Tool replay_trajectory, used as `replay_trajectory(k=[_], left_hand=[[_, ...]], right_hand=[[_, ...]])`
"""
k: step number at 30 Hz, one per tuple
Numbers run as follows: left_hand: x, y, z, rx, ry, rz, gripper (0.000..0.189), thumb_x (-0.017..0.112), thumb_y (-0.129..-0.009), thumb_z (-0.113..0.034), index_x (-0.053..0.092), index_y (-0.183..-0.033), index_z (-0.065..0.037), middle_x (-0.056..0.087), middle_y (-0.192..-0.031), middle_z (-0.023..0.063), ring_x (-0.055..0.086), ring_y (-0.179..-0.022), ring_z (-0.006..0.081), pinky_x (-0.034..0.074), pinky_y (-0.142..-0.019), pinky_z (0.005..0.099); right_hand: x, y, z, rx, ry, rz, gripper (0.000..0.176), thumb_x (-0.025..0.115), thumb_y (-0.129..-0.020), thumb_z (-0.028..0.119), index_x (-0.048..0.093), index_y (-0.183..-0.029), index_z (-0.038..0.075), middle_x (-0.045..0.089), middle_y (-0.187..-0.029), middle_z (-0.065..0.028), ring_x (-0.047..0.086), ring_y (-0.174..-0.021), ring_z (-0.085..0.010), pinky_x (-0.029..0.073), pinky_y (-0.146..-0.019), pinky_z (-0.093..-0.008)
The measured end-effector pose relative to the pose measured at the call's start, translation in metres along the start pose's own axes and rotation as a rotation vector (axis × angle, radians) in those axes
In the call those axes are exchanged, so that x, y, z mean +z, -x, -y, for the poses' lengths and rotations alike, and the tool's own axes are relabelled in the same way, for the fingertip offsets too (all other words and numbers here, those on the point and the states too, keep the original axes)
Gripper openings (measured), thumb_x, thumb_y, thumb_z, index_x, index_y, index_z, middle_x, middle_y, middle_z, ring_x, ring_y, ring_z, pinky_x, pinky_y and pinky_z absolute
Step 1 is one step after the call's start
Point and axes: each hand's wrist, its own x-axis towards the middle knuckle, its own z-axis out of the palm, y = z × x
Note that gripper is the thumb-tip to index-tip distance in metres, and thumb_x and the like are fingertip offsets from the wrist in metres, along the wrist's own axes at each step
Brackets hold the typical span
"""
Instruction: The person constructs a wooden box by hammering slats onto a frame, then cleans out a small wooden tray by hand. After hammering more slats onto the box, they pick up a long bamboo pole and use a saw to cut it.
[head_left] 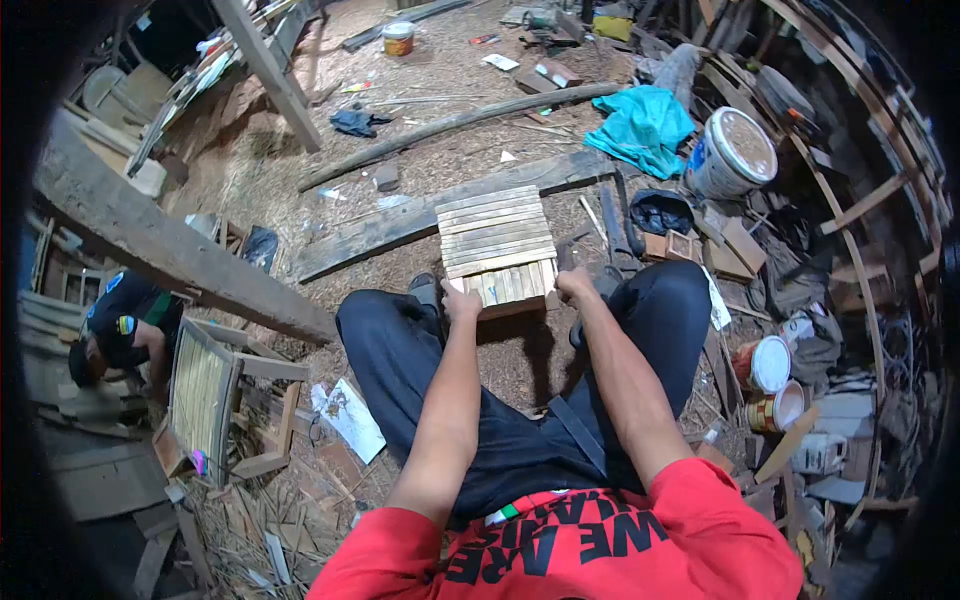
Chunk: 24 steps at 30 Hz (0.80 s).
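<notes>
A small wooden piece faced with pale slats, box-like or stool-like, sits between my knees in front of me. My left hand grips its near left corner, fingers curled around the edge. At the near right corner my right hand is closed on the same piece. The slats on its top run crosswise, while shorter ones on the near side run the other way. Its underside is hidden. Just beyond it lies a long weathered plank on the ground.
To the left, a person in a dark shirt bends beside a larger slatted wooden frame. A slanting timber post crosses that side. On the right stand a white bucket, paint tins and scrap wood. A teal cloth lies ahead.
</notes>
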Motion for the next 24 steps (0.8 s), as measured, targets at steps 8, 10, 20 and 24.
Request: replay_trajectory(k=[8, 10, 20, 24], left_hand=[[-0.008, -0.001, 0.001, 0.054, 0.009, -0.033, 0.067, 0.067, -0.083, -0.029, 0.039, -0.141, -0.007, 0.062, -0.120, 0.0272, 0.061, -0.110, 0.0438, 0.048, -0.096, 0.0474], [-0.013, 0.002, -0.001, 0.093, 0.004, -0.025, 0.052, 0.066, -0.084, -0.028, 0.047, -0.128, -0.008, 0.066, -0.114, 0.0251, 0.062, -0.109, 0.0431, 0.048, -0.095, 0.0470], [-0.011, 0.008, 0.005, 0.124, -0.002, -0.035, 0.072, 0.062, -0.084, -0.021, 0.032, -0.148, -0.008, 0.062, -0.124, 0.0259, 0.060, -0.113, 0.0421, 0.047, -0.097, 0.0461], [-0.014, 0.016, -0.001, 0.074, -0.035, -0.017, 0.069, 0.060, -0.082, -0.022, 0.035, -0.144, -0.003, 0.058, -0.126, 0.0302, 0.059, -0.115, 0.0424, 0.046, -0.099, 0.0473]], right_hand=[[-0.005, -0.016, -0.035, -0.142, -0.085, 0.102, 0.021, 0.060, -0.068, 0.010, 0.067, -0.076, -0.008, 0.062, -0.064, -0.0187, 0.060, -0.051, -0.0276, 0.045, -0.046, -0.0406], [-0.015, 0.005, -0.025, -0.122, -0.159, 0.140, 0.013, 0.061, -0.071, 0.006, 0.066, -0.072, -0.006, 0.059, -0.060, -0.0140, 0.055, -0.047, -0.0229, 0.038, -0.040, -0.0368], [0.024, -0.079, -0.107, -0.120, -0.054, 0.084, 0.008, 0.061, -0.073, 0.001, 0.066, -0.071, -0.005, 0.061, -0.061, -0.0127, 0.057, -0.046, -0.0202, 0.040, -0.040, -0.0331], [0.023, -0.048, -0.092, -0.047, -0.065, 0.098, 0.007, 0.061, -0.073, 0.000, 0.066, -0.072, -0.005, 0.061, -0.062, -0.0139, 0.058, -0.047, -0.0218, 0.041, -0.040, -0.0337]])
